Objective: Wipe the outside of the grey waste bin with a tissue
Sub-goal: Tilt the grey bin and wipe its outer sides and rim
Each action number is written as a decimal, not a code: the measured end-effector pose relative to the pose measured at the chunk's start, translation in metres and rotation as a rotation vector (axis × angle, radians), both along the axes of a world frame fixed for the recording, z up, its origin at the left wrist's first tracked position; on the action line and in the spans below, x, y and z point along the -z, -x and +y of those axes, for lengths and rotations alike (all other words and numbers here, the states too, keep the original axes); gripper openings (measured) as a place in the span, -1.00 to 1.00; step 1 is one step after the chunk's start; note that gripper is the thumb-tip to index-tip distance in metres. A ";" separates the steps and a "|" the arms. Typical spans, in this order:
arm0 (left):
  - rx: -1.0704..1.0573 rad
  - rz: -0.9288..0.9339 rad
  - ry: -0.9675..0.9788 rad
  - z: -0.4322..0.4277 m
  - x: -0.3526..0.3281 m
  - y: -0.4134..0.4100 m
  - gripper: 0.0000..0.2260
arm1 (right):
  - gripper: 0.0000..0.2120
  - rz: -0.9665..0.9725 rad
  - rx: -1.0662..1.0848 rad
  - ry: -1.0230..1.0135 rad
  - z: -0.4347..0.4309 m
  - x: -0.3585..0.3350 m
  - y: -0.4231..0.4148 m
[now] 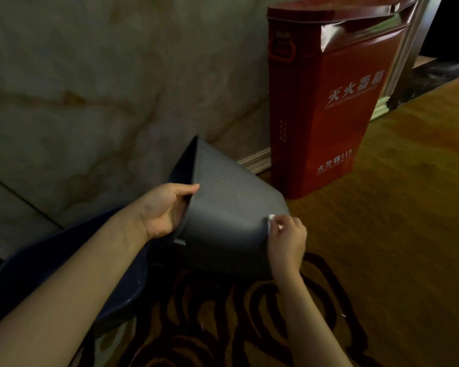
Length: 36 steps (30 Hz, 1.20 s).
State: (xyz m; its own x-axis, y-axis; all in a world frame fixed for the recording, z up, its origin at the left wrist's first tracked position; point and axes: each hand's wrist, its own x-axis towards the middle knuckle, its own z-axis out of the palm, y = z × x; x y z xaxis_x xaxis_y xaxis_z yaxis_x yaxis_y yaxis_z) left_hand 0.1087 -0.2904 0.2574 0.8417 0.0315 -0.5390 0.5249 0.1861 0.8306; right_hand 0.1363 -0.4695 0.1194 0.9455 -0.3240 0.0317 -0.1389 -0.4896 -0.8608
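The grey waste bin (223, 215) is tilted on its side above the carpet, its mouth toward the left and its base toward the right. My left hand (164, 210) grips the bin's rim, fingers inside and thumb on the outer wall. My right hand (286, 239) presses a small white tissue (271, 218) against the bin's outer wall near the base; only a scrap of the tissue shows past my fingers. Pale specks dot the upper part of the wall.
A red fire extinguisher box (326, 102) stands against the marble wall (90, 88) just behind the bin. A dark blue bag (51, 271) hangs from the bin's mouth under my left forearm. Patterned carpet (395, 207) covers the floor.
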 end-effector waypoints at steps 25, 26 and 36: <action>-0.080 0.011 -0.252 0.016 0.003 -0.001 -0.70 | -0.95 -0.465 -0.538 -0.182 0.087 -0.074 0.026; -0.084 -0.002 -0.255 0.015 0.004 0.000 -0.71 | -0.95 -0.455 -0.543 -0.180 0.087 -0.074 0.019; -0.072 -0.078 -0.336 0.012 0.008 0.003 -0.75 | -0.89 -0.366 -0.598 -0.074 0.107 -0.085 -0.061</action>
